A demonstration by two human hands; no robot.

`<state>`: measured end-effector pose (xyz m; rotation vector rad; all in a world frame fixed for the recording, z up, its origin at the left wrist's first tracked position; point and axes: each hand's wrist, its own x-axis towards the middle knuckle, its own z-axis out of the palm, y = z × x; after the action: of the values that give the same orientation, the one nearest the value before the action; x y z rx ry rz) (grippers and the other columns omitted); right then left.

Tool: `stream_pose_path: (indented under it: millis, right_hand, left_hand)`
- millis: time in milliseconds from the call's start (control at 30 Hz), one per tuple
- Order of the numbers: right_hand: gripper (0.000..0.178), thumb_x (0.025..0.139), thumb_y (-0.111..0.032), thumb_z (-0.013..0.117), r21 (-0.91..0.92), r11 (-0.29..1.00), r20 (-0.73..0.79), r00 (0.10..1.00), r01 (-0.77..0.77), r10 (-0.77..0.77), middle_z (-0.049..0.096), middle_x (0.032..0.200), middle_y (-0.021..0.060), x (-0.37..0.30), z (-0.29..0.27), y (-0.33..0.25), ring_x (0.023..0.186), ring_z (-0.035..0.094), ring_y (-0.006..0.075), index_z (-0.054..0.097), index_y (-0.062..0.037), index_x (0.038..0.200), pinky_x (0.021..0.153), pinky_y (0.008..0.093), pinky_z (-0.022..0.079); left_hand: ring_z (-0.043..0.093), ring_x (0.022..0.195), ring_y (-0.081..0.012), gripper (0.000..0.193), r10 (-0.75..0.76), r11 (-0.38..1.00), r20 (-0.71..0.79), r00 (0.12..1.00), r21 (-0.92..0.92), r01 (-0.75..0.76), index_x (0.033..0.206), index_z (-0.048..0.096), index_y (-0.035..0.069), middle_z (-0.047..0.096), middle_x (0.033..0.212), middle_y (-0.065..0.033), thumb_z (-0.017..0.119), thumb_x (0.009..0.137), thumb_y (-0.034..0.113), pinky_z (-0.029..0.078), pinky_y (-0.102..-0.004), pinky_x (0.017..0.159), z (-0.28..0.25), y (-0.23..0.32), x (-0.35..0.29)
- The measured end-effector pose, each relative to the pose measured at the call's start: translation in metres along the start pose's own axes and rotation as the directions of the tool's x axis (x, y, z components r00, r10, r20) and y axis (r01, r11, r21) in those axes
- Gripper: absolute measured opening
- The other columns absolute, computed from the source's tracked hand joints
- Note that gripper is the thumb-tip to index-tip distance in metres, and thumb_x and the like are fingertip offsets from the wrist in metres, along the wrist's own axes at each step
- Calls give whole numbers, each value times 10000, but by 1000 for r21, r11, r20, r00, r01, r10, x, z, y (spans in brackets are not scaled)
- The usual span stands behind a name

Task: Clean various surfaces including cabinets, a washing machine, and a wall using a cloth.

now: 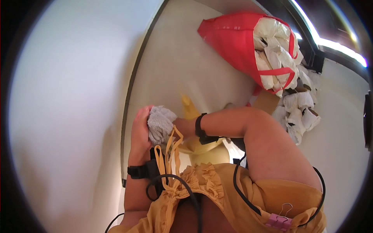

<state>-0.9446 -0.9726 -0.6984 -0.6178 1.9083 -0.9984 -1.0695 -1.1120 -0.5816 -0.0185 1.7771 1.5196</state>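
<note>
A bunched grey cloth (160, 121) with a fluffy surface is squeezed between my two hands. My left hand (140, 126) grips it from the left, fingers pointing away from me along its far side. From the right, my right hand (184, 128) closes against it; its fingertips are hidden behind the cloth and the hanging yellow ties (173, 145) of my top. Both wrists carry black straps. Under my right forearm shows a yellow object (210, 154) with a rounded body, and a yellow pointed part (188, 107) beyond it; I cannot make out what it is.
A red bag (233, 37) full of white plastic-wrapped bundles lies on the floor at the far right. More wrapped bundles (299, 116) lie beside it, near a brown cardboard piece (267, 103). A white wall (74, 97) with dark edging stands close on the left.
</note>
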Motion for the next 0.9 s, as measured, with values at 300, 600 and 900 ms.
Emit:
stream_pose_path:
  millis: [300,600,900]
  right_hand:
    - [275,912,-292,601,-283,956,-5,996,-83,85,685,1082,148,12,-152,24,1014,634,354,643,-125,1126,877,437,495]
    - [329,861,-213,668,-519,855,-204,974,-24,-97,682,1083,146,-63,-193,-30,1025,630,354,632,-126,1176,906,445,494]
    - [220,898,-234,595,-671,716,-681,541,-193,-493,671,946,144,-199,-216,-209,911,645,334,688,-70,1011,798,422,523]
  left_hand:
    - [597,934,-122,273,-131,904,-24,991,-414,110,1109,628,8,650,1013,-38,554,982,239,475,-268,847,2,49,9]
    - [649,885,-169,279,140,844,-15,990,-522,-127,1110,623,8,675,997,-72,559,976,244,545,-323,783,20,87,-4]
    - [648,862,-183,293,255,825,36,966,-529,-198,1068,640,-9,676,989,-83,495,1007,238,537,-315,764,43,117,-43]
